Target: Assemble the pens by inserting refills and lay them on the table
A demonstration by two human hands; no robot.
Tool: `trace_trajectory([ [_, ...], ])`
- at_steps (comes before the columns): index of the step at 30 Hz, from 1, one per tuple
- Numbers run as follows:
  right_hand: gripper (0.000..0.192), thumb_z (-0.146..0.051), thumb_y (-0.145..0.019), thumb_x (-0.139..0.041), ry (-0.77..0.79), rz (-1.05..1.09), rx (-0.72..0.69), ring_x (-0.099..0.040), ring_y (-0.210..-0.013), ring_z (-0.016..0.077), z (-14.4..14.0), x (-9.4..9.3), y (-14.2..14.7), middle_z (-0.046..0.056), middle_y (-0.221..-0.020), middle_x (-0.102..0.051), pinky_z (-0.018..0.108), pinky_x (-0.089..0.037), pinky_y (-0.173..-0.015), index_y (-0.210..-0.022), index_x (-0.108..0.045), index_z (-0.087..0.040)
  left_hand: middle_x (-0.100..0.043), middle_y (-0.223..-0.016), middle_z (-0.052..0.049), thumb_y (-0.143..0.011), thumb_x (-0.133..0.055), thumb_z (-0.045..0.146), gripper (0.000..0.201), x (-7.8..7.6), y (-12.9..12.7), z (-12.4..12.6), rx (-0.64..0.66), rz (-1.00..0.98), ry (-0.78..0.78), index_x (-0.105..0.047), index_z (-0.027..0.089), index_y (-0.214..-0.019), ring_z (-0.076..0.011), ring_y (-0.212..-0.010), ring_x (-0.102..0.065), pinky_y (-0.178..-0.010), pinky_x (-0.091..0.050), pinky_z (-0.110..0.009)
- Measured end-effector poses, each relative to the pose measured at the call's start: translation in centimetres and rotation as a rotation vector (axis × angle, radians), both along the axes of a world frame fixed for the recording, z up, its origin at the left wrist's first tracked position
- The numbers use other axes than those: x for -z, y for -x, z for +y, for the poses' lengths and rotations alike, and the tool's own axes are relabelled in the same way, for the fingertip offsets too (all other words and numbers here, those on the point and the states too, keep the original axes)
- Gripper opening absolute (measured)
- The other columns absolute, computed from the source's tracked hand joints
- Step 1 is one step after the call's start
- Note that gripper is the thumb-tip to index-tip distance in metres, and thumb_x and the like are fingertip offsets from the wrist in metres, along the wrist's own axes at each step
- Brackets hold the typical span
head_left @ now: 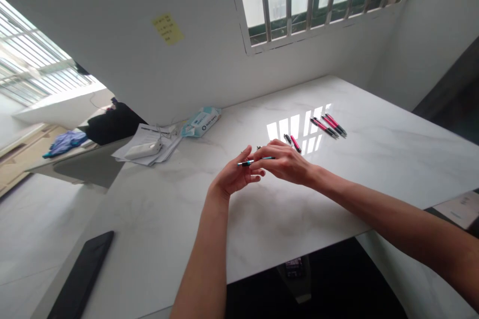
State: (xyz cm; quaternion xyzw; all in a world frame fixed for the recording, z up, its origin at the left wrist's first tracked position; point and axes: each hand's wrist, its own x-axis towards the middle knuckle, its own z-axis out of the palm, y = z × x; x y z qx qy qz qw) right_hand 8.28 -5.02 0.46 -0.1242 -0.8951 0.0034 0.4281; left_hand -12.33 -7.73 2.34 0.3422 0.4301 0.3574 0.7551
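Bare forearms (pixel 208 249); right hand (pixel 287 161) pinching slim pen (pixel 245 163) over glossy marbled tabletop (pixel 157 239)

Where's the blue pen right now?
Head view, near centre: the blue pen is between the left hand and right hand, over the table, left of the pink pens.

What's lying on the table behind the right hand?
Just past the right hand lie a pinkish pen-like piece and a dark piece; farther off, pink and black pens. Anything the hand itself covers is hidden.
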Motion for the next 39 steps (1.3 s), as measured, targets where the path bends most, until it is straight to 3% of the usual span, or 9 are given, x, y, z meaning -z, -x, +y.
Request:
trace_trajectory([
  [6, 0.015, -0.021, -0.105, -0.056, 0.083, 0.059, -0.009, -0.069, -0.092, 0.0167, 0.8, -0.2, -1.0, 0.001, -0.106, -0.078, 0.036, -0.050, -0.093, -0.101, -0.069, -0.026, -0.065, -0.084, -0.004, -0.084, -0.083, 0.035, 0.026, 0.0, -0.1, -0.3, 0.005, 0.030, -0.133, -0.076, 0.016, -0.099, -0.0094, -0.069, -0.056, -0.065, -0.050, -0.022],
  [11, 0.008, -0.033, -0.099, -0.066, 0.191, 0.256, 0.130, -0.066, -0.109, 0.0254, 0.9, -1.6, -1.5, 0.006, -0.106, -0.076, 0.043, -0.050, -0.097, -0.100, -0.069, -0.026, -0.068, -0.102, -0.005, -0.081, -0.082, 0.025, 0.038, 0.1, -0.4, 0.3, -0.093, 0.077, -0.274, -0.074, 0.019, -0.118, -0.0073, -0.071, -0.054, -0.070, -0.047, -0.022],
  [14, 0.022, -0.042, -0.099, -0.064, 0.354, 0.390, 0.260, -0.063, -0.085, 0.0214, 1.3, -1.7, -2.0, 0.005, -0.086, -0.071, 0.036, -0.051, -0.080, -0.088, -0.065, -0.024, -0.070, -0.101, -0.005, -0.082, -0.077, 0.025, 0.035, 0.0, -0.7, 0.3, -0.107, 0.181, -0.353, -0.072, 0.019, -0.116, -0.0084, -0.070, -0.052, -0.066, -0.043, -0.023],
  [16, 0.037, -0.047, -0.100, -0.060, 0.485, 0.379, 0.309, -0.050, -0.062, 0.0151, 1.6, -1.3, -2.3, -0.001, -0.066, -0.057, 0.031, -0.043, -0.064, -0.073, -0.057, -0.023, -0.070, -0.098, -0.005, -0.083, -0.072, 0.026, 0.032, 0.0, -1.1, 0.2, -0.096, 0.263, -0.403, -0.070, 0.020, -0.114, -0.0093, -0.069, -0.050, -0.066, -0.041, -0.024],
  [18, 0.051, -0.052, -0.100, -0.057, 0.575, 0.329, 0.334, -0.033, -0.053, 0.0116, 1.9, -0.8, -2.3, -0.005, -0.054, -0.040, 0.029, -0.033, -0.056, -0.061, -0.044, -0.022, -0.070, -0.096, -0.004, -0.083, -0.068, 0.026, 0.032, 0.1, -1.6, 0.3, -0.096, 0.356, -0.473, -0.069, 0.020, -0.114, -0.0105, -0.069, -0.049, -0.068, -0.041, -0.025],
  [20, 0.058, -0.056, -0.100, -0.055, 0.623, 0.295, 0.343, -0.026, -0.053, 0.0109, 2.1, -0.4, -2.2, -0.006, -0.052, -0.031, 0.029, -0.027, -0.055, -0.057, -0.036, -0.022, -0.069, -0.091, -0.004, -0.083, -0.066, 0.028, 0.033, 0.4, -2.0, 0.5, -0.112, 0.445, -0.555, -0.068, 0.019, -0.115, -0.0113, -0.068, -0.048, -0.067, -0.041, -0.025],
  [26, 0.063, -0.062, -0.098, -0.055, 0.706, 0.287, 0.344, -0.025, -0.054, 0.0107, 2.4, 0.0, -1.9, -0.006, -0.053, -0.027, 0.029, -0.024, -0.055, -0.057, -0.029, -0.021, -0.047, -0.066, 0.004, -0.091, -0.056, 0.033, 0.025, 1.4, -3.0, 0.9, -0.131, 0.626, -0.739, -0.066, 0.021, -0.110, -0.0123, -0.061, -0.038, -0.060, -0.034, -0.024],
  [31, 0.064, -0.061, -0.098, -0.057, 0.747, 0.353, 0.337, -0.022, -0.055, 0.0106, 2.8, 0.4, -2.0, -0.006, -0.055, -0.022, 0.029, -0.021, -0.054, -0.058, -0.027, -0.021, -0.049, -0.067, 0.004, -0.097, -0.054, 0.040, 0.023, 0.9, -3.7, 0.0, -0.109, 0.882, -0.838, -0.067, 0.024, -0.108, -0.0132, -0.061, -0.041, -0.063, -0.034, -0.024],
  [39, 0.057, -0.057, -0.101, -0.051, 0.776, 0.405, 0.217, -0.026, -0.055, 0.0114, 3.0, 0.6, -2.0, -0.005, -0.057, -0.025, 0.030, -0.022, -0.054, -0.061, -0.029, -0.023, -0.044, -0.059, 0.005, -0.103, -0.047, 0.053, 0.037, 1.0, -4.5, -0.3, -0.095, 1.008, -0.877, -0.055, 0.023, -0.083, -0.0136, -0.056, -0.038, -0.060, -0.029, -0.026],
])
